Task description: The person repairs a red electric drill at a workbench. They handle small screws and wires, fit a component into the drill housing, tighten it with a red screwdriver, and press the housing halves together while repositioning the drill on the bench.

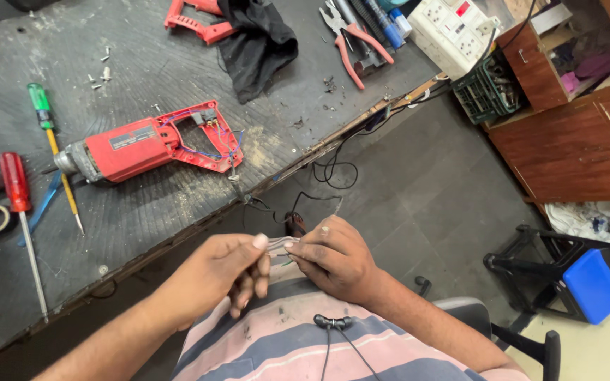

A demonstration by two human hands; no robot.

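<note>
So both hands, left hand (231, 264) and right hand (333, 257), pinch a thin pale wire (277, 245) between fingertips, just below the opened red electric drill (146, 147) on the dark workbench (178, 63).

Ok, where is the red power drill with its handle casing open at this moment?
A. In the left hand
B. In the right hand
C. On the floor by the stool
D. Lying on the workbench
D: the red drill lies on the workbench, apart from both hands, which pinch a thin wire between them.

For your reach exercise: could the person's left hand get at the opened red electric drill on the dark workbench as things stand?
Probably yes, once freed. The left hand is pinching a thin pale wire with the right hand. The opened red electric drill lies just ahead on the dark workbench, with nothing between.
</note>
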